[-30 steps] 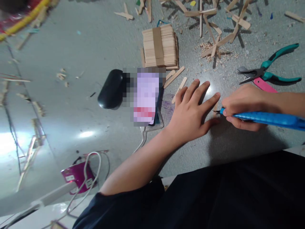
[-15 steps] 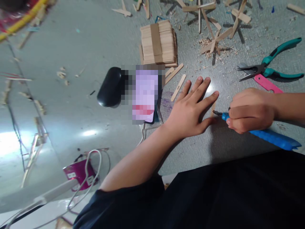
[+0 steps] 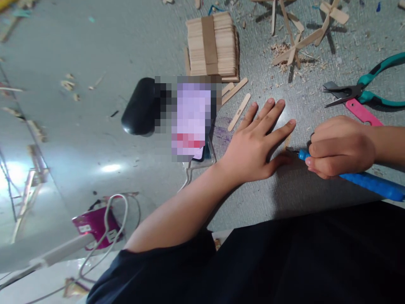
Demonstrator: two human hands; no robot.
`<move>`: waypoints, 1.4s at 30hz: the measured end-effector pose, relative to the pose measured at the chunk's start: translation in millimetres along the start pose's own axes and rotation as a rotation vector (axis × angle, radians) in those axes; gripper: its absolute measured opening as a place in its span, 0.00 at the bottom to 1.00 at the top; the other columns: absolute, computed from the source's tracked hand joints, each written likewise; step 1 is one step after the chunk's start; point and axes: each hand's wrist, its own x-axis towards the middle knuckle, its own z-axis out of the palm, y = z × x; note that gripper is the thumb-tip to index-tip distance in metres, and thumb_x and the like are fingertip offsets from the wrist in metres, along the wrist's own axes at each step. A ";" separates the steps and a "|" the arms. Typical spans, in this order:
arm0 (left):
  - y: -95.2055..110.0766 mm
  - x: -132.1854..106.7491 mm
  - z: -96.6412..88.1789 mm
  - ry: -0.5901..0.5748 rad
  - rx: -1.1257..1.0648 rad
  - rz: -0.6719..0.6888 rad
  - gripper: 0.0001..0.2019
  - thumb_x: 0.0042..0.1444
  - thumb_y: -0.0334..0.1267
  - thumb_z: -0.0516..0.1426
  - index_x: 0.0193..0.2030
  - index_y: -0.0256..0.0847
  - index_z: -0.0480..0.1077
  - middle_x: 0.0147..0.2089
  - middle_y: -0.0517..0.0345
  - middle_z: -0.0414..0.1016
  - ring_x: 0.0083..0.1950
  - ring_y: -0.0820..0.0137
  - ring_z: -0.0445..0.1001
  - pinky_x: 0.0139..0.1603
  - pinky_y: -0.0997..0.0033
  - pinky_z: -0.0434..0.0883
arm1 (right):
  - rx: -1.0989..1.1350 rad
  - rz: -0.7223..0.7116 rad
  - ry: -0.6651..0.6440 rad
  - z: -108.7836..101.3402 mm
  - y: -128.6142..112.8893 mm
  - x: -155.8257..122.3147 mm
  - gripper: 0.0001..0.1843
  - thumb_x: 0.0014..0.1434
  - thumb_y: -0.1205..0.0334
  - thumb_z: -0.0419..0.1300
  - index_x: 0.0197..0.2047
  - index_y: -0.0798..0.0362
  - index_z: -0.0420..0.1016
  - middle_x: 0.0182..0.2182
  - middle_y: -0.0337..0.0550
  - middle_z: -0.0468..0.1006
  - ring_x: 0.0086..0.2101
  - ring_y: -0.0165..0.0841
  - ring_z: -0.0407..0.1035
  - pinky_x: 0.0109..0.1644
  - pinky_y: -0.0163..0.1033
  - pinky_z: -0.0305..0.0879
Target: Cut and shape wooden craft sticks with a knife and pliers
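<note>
My left hand (image 3: 257, 145) lies flat on the grey table (image 3: 104, 55), fingers spread, pressing down a small wooden stick (image 3: 287, 140) that peeks out between forefinger and thumb. My right hand (image 3: 340, 146) is closed around a blue-handled craft knife (image 3: 363, 179); its blade tip touches the stick just right of my left forefinger. Another loose wooden stick (image 3: 239, 111) lies just beyond my left fingers.
A banded stack of wooden sticks (image 3: 212, 46) sits at the back. Glued stick crosses (image 3: 295, 44) and shavings lie back right. Teal pliers (image 3: 363, 89) and a pink tool (image 3: 362, 113) lie right. A phone (image 3: 192, 120), a black case (image 3: 139, 107) and a magenta charger (image 3: 95, 221) with cables lie left.
My right hand has turned the knife so the handle points down-right, and the blade tip stays at the stick. My left hand has kept pressing flat. The view has shifted slightly.
</note>
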 end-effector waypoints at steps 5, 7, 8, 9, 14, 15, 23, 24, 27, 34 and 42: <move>0.4 1.1 -1.0 -0.010 0.002 -0.007 0.40 0.70 0.60 0.69 0.84 0.54 0.69 0.93 0.44 0.55 0.93 0.36 0.53 0.92 0.25 0.52 | -0.072 -0.040 -0.033 -3.8 0.8 -1.4 0.14 0.80 0.68 0.61 0.38 0.49 0.79 0.28 0.31 0.72 0.27 0.30 0.59 0.34 0.43 0.51; 0.3 1.4 -0.9 -0.012 0.000 -0.009 0.40 0.70 0.61 0.69 0.84 0.54 0.69 0.93 0.44 0.55 0.94 0.36 0.53 0.92 0.24 0.51 | -0.090 -0.059 -0.044 -4.5 2.3 -3.1 0.12 0.80 0.66 0.63 0.41 0.49 0.79 0.29 0.31 0.73 0.28 0.30 0.60 0.34 0.44 0.50; 0.0 1.4 -0.7 -0.012 -0.002 -0.009 0.40 0.70 0.61 0.69 0.84 0.54 0.69 0.93 0.44 0.55 0.94 0.36 0.53 0.92 0.24 0.51 | -0.099 -0.075 -0.046 -4.3 3.0 -3.8 0.11 0.80 0.64 0.63 0.41 0.49 0.79 0.29 0.31 0.73 0.28 0.30 0.60 0.34 0.44 0.50; -0.2 1.4 -0.5 -0.010 -0.004 -0.007 0.40 0.70 0.61 0.69 0.84 0.54 0.69 0.93 0.44 0.55 0.94 0.36 0.53 0.92 0.24 0.51 | -0.106 -0.088 -0.054 -3.8 3.4 -4.3 0.11 0.81 0.63 0.63 0.42 0.49 0.79 0.29 0.31 0.73 0.28 0.31 0.60 0.34 0.44 0.51; -0.9 1.1 1.0 0.005 -0.015 -0.001 0.40 0.70 0.61 0.69 0.84 0.54 0.69 0.93 0.45 0.55 0.94 0.37 0.53 0.92 0.25 0.51 | -0.155 -0.103 0.013 4.1 1.9 -5.0 0.15 0.81 0.66 0.60 0.37 0.48 0.74 0.27 0.30 0.67 0.26 0.32 0.55 0.33 0.45 0.48; -0.8 1.1 1.1 0.005 -0.015 -0.007 0.40 0.70 0.61 0.69 0.84 0.54 0.69 0.93 0.45 0.55 0.94 0.37 0.53 0.92 0.25 0.51 | -0.163 -0.104 0.030 6.1 1.2 -5.1 0.16 0.81 0.67 0.60 0.37 0.48 0.73 0.26 0.30 0.65 0.26 0.32 0.54 0.32 0.45 0.47; 0.6 1.8 0.9 0.003 -0.009 -0.020 0.39 0.70 0.61 0.69 0.83 0.56 0.70 0.93 0.46 0.56 0.94 0.38 0.54 0.92 0.24 0.52 | -0.180 -0.158 0.012 8.7 -1.1 -5.3 0.16 0.77 0.70 0.62 0.35 0.48 0.69 0.27 0.31 0.63 0.28 0.32 0.54 0.34 0.45 0.46; 0.4 1.8 0.9 -0.001 -0.009 -0.021 0.39 0.69 0.62 0.70 0.83 0.56 0.70 0.93 0.47 0.55 0.94 0.38 0.54 0.92 0.24 0.52 | -0.181 -0.170 -0.010 7.2 -1.0 -4.7 0.16 0.77 0.70 0.63 0.35 0.48 0.69 0.28 0.31 0.64 0.28 0.32 0.55 0.34 0.45 0.47; -0.5 1.6 1.2 0.001 -0.007 -0.007 0.40 0.69 0.62 0.70 0.83 0.56 0.70 0.93 0.45 0.55 0.94 0.37 0.53 0.92 0.24 0.52 | -0.172 -0.163 -0.041 2.2 -0.7 -3.4 0.15 0.77 0.70 0.64 0.37 0.48 0.70 0.28 0.30 0.66 0.28 0.32 0.57 0.34 0.45 0.47; 0.7 2.1 -0.3 -0.004 -0.003 -0.013 0.41 0.68 0.62 0.71 0.83 0.57 0.70 0.93 0.44 0.55 0.93 0.35 0.54 0.91 0.23 0.53 | 0.025 0.115 -0.041 -3.6 -3.1 -7.0 0.06 0.78 0.64 0.61 0.45 0.48 0.76 0.30 0.32 0.74 0.28 0.31 0.65 0.34 0.42 0.55; 1.4 2.4 1.1 0.002 -0.018 -0.031 0.41 0.67 0.63 0.72 0.82 0.58 0.71 0.93 0.47 0.57 0.93 0.37 0.54 0.91 0.21 0.54 | 0.140 0.158 -0.133 -10.6 -8.4 5.4 0.11 0.74 0.71 0.60 0.39 0.49 0.74 0.28 0.33 0.73 0.25 0.30 0.63 0.32 0.41 0.57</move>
